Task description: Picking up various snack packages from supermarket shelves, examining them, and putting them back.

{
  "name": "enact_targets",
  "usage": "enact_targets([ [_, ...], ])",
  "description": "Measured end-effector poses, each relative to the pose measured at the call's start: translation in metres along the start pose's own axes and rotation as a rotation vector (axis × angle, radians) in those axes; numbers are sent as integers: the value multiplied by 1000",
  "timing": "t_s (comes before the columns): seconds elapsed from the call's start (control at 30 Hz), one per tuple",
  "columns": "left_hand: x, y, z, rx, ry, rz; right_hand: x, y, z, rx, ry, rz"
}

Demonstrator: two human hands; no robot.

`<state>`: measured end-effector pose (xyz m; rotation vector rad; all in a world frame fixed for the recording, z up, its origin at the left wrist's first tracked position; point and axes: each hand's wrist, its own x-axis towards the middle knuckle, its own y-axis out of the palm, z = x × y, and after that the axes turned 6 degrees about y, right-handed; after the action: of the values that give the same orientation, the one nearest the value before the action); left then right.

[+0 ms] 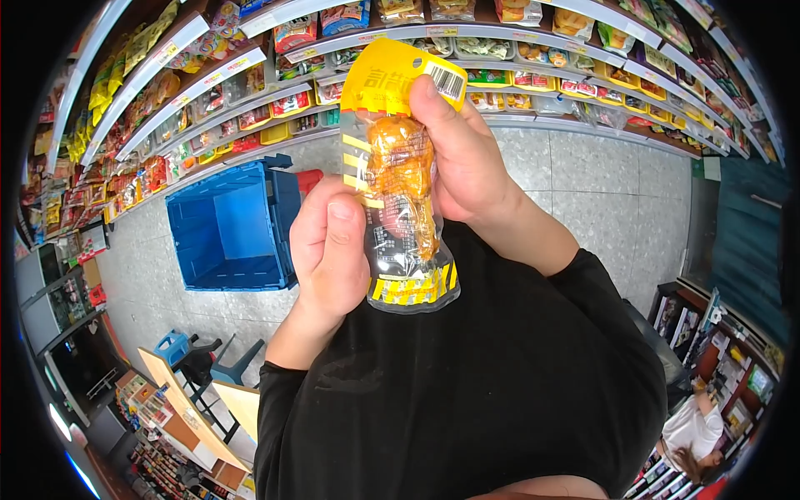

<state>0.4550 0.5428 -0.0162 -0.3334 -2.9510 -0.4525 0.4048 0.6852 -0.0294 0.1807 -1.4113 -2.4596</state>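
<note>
Before my chest, both hands hold a clear plastic snack pack (400, 187) with a browned piece of meat, apparently a chicken drumstick, sealed inside. Its yellow header has a hang hole and a barcode; yellow and black stripes cross the bottom end. My right hand (459, 147) grips the upper right edge, thumb on the header near the barcode. My left hand (331, 244) pinches the left edge at mid-height, thumb on the near side and fingers curled behind. The fingers behind the pack are partly hidden.
Shelves of packaged snacks (544, 53) curve across the top and left. An open blue plastic crate (231, 228) rests on the grey tiled floor, left of my left hand. Blue stools (240, 365) and wooden table tops (187, 409) stand lower left. Another person (694, 431) is by shelves at lower right.
</note>
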Motion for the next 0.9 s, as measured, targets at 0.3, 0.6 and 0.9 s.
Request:
enact_targets([
  [0.3, -3, 6, -1, 4, 35, -10, -3, 2, 2, -10, -8, 25],
  [0.6, -5, 8, -2, 43, 47, -13, -5, 2, 1, 2, -27, 36],
  [0.9, -11, 8, 1, -17, 26, -53, -8, 2, -2, 5, -7, 22],
])
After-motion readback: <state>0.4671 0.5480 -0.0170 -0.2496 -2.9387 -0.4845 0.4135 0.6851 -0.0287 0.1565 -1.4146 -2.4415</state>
